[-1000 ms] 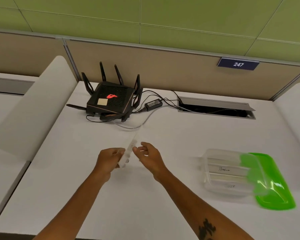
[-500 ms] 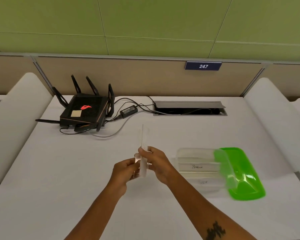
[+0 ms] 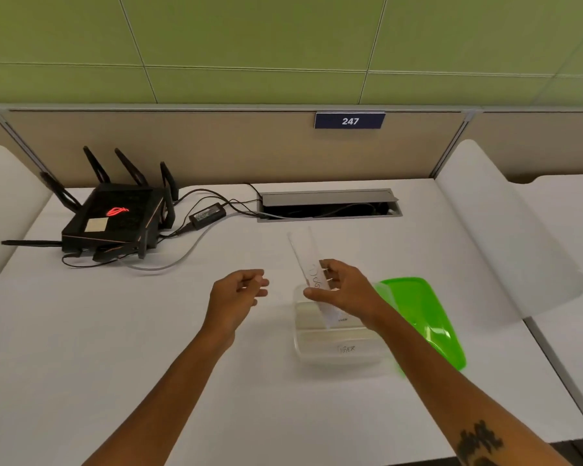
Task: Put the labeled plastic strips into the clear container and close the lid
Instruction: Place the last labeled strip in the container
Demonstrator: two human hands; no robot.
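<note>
Tilting strip [image 3: 312, 274], right hand [image 3: 345, 290]

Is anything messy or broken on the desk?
Nothing looks broken or spilled. The right hand holds a clear strip tilted over the open container, where other strips already lie flat. The green lid hangs open beside it. The left hand is empty. The router cables are loose but not tangled.

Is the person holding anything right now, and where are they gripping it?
The right hand pinches a clear labeled strip near its lower half, tilted over the clear container. The left hand holds nothing.
</note>
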